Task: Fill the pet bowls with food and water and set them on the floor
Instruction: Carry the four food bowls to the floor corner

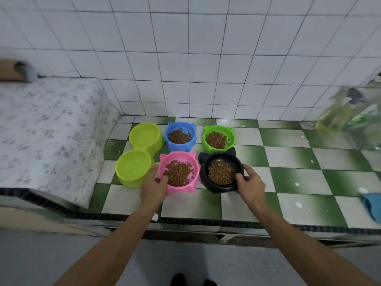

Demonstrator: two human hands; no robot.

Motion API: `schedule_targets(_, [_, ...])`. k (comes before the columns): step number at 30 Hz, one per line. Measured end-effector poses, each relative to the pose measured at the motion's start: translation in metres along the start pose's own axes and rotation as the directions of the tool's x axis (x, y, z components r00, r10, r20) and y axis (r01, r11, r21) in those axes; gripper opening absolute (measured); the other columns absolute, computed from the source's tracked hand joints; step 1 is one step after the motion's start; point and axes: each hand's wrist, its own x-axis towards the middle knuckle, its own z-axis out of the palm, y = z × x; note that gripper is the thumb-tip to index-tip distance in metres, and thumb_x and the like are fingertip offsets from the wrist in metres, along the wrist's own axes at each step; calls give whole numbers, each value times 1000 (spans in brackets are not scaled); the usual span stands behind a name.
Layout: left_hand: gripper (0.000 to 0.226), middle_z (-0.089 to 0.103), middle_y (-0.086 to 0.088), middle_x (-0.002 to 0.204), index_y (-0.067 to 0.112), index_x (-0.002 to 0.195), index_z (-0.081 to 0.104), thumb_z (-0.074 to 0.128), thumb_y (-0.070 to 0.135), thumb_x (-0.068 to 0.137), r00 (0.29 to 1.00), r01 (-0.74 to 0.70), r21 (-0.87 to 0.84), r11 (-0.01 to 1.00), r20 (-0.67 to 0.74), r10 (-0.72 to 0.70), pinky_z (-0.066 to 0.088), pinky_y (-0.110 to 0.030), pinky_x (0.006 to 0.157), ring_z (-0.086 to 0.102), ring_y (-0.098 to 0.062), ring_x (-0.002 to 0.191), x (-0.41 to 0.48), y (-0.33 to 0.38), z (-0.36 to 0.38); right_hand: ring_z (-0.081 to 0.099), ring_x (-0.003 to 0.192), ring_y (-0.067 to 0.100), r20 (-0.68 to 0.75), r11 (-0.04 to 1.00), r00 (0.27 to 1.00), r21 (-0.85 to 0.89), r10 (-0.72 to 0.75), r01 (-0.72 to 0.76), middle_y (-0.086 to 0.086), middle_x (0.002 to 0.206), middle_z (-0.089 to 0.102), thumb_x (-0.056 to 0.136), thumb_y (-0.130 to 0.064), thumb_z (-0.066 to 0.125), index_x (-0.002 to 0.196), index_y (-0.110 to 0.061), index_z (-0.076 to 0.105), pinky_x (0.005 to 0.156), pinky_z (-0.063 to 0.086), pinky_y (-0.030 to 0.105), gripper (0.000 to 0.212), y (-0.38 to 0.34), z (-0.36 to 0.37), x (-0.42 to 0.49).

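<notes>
Four cat-eared bowls of brown kibble stand on the green-and-white tiled counter (288,162): a blue bowl (180,141) and a green bowl (218,130) at the back, a pink bowl (181,188) and a black bowl (221,186) in front. My left hand (153,185) grips the pink bowl's left rim, thumb inside. My right hand (250,183) grips the black bowl's right rim, thumb inside. A lime double bowl (137,155) holding clear water sits to the left.
A floral cloth (47,129) covers the counter's left part. A clear bottle of yellowish liquid (338,115) and plastic packaging stand at the far right. A blue cloth (371,205) lies by the right edge. The grey floor (61,261) is below, feet visible.
</notes>
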Motion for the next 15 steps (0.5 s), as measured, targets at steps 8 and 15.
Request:
schedule_targets(8, [48,74,-2,93,46,124,53,61,42,77,990,34,-77,996,-132,-44,59,-51,80,73,-23,85,-33,5,-41,70,95,24,79,989,986,23,-145,144,10,101,76,88,-27,61,135,-22,60,91,53,29,47,-42,1,-19])
schedule_targets(15, [49,76,-6,96,30,133,56,63,37,85,962,9,-154,988,-270,-51,61,-50,76,75,-22,79,-83,-16,-102,74,77,19,293,971,926,116,-236,211,5,91,76,80,-33,63,130,-24,60,72,63,42,52,-65,35,-50])
